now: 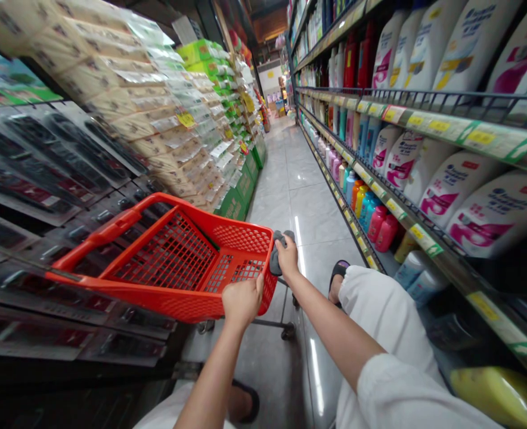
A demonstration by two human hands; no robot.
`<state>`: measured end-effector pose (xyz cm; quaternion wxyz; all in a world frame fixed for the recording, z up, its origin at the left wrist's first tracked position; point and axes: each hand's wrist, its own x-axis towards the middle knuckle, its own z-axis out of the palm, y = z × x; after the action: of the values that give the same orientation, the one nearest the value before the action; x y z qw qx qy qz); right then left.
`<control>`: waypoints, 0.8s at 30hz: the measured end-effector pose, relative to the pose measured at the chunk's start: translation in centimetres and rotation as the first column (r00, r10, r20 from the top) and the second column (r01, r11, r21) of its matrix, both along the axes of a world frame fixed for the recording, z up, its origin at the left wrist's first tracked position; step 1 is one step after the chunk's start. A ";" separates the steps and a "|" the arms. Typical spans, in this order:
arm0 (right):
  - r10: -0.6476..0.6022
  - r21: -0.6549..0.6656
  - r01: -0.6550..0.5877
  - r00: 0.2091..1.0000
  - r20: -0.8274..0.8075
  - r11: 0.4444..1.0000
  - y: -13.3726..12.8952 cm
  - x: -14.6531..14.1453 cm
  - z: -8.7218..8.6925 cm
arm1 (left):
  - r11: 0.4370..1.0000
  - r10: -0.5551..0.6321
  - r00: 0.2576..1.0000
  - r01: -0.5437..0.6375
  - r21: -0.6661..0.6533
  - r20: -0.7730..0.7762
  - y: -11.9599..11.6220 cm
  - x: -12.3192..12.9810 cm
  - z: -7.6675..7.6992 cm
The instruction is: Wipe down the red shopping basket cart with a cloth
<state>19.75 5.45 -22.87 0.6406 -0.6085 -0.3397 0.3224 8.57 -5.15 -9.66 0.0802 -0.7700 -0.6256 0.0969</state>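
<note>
A: What are the two hands doing?
B: The left hand [244,296] is curled closed over the edge of the red shopping cart [169,298], near a front corner. The right hand [288,255] is drawn narrow about a bunched grey cloth [276,261], held at the cart's front end; the pressure on it cannot be told.

A: Where does the cart stand?
B: Directly before the person, on the aisle floor [281,167], with a caster [287,331] visible beneath. Its handle [107,229] lies toward the hanging packages [62,161] at left; bottle shelves [482,134] line the right side.

A: Which step is in hand?
B: Wiping, by appearance: the left hand seems to brace the cart while the right applies the cloth to its front edge. How much of that edge is done cannot be judged.

A: What does the next move call for?
B: Presumably a firm left hold and the cloth kept flat against the plastic along the edge. Since casters may roll under a push, the bracing hand should counter each stroke. The far handle would probably require a fresh left grip or a turned cart.
</note>
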 end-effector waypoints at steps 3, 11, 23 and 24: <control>0.022 -0.055 -0.019 0.999 0.046 0.998 -1.7 -0.3 -1.2 | 1.000 -0.018 0.999 0.018 -0.003 0.033 -0.2 0.3 0.1; 0.101 -0.087 -0.101 0.995 -0.005 0.991 -1.0 0.9 -1.5 | 0.999 0.002 0.999 -0.004 0.033 0.043 -0.8 1.2 -0.1; 0.133 0.146 -0.112 0.981 -0.139 0.983 -6.8 -1.2 -3.0 | 0.997 0.058 0.994 -0.062 0.041 0.088 -0.9 3.2 -0.3; 0.124 0.147 -0.104 0.984 -0.131 0.984 -7.2 -1.4 -3.4 | 0.997 0.062 0.994 -0.066 0.036 0.092 -0.9 3.3 -0.2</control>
<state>18.40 -1.76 -26.29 0.6841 -0.5179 -0.3502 0.3759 11.86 -6.03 -9.89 0.0636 -0.7515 -0.6546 0.0521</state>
